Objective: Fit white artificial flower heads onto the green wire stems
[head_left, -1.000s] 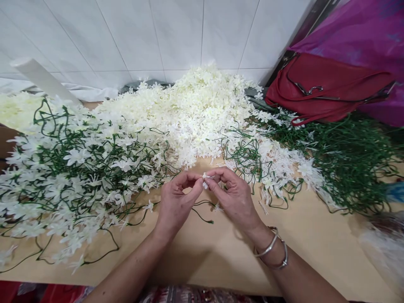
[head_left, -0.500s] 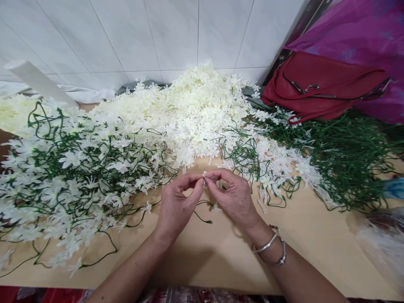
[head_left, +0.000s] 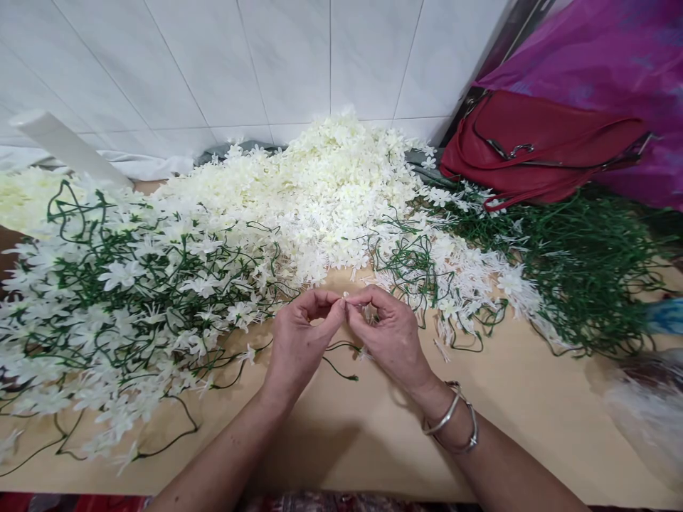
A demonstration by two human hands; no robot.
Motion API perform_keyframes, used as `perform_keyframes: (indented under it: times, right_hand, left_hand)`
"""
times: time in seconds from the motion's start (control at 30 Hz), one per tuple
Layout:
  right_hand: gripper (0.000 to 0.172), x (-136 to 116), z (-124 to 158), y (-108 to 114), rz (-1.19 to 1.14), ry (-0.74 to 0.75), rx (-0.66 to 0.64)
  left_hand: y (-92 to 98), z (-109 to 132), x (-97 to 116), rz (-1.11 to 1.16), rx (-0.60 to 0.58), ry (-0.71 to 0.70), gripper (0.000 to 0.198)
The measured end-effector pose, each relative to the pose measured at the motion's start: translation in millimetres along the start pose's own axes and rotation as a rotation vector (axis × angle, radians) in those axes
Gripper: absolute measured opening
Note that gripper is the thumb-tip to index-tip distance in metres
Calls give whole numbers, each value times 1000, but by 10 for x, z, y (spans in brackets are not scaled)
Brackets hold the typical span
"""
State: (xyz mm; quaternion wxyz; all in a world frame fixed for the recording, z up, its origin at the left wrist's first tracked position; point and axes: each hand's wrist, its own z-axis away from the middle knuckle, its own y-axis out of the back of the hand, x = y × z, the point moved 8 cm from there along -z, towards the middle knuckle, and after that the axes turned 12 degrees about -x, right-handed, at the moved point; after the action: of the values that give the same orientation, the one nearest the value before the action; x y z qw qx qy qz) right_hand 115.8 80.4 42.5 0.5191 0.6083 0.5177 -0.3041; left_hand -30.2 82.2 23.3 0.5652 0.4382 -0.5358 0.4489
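My left hand (head_left: 305, 333) and my right hand (head_left: 385, 334) meet fingertip to fingertip above the table's middle. Between them they pinch a tiny white flower piece (head_left: 346, 295), mostly covered by the fingers. Two metal bangles (head_left: 457, 419) circle my right wrist. Just under the hands, a short green stem (head_left: 341, 370) lies on the table. Left of my left hand spreads a heap of white artificial flowers on green stems (head_left: 144, 299). Beyond the fingertips rises a pile of loose white blossoms (head_left: 336, 178).
Small white pieces (head_left: 469, 277) mixed with green stems lie right of my right hand. Farther right is a heap of bare green stems (head_left: 587, 263), with a red handbag (head_left: 544, 146) behind it. A clear plastic bag (head_left: 645, 405) rests at the right edge. Tiled wall (head_left: 293, 64) bounds the back.
Both hands stay pinched together at nearly the same spot, with a slight shift of the fingers around the small white piece. The camera view has tilted a little.
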Motion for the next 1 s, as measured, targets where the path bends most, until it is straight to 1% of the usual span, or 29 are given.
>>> perform_keyframes:
  times: [0.23,0.4,0.53,0.6,0.7,0.87,1.0]
  right_hand:
    - [9,35,10,5,-82,-9,4]
    - [8,74,6,-10,-114,-34,-2]
    - [4,120,0,17,-144,-101,37]
    - [3,146,-8,20,-157,-135,23]
    - [7,152,-20,23,-176,-138,-13]
    - [6,122,-8,61,-159,-125,10]
    - [4,108,-1,42,-170,-141,23]
  left_hand:
    - [8,-21,75,-7,17,6,13]
    - [5,-49,105,-72,34,-7,10]
    - [-37,-52,107,-84,13,-43,10]
    - [-39,-40,123,-127,10,-67,11]
    - [-16,-15,219,-278,23,-144,11]
    - [-55,33,414,-550,14,-347,8]
    - [-86,63,446,-641,44,-443,12]
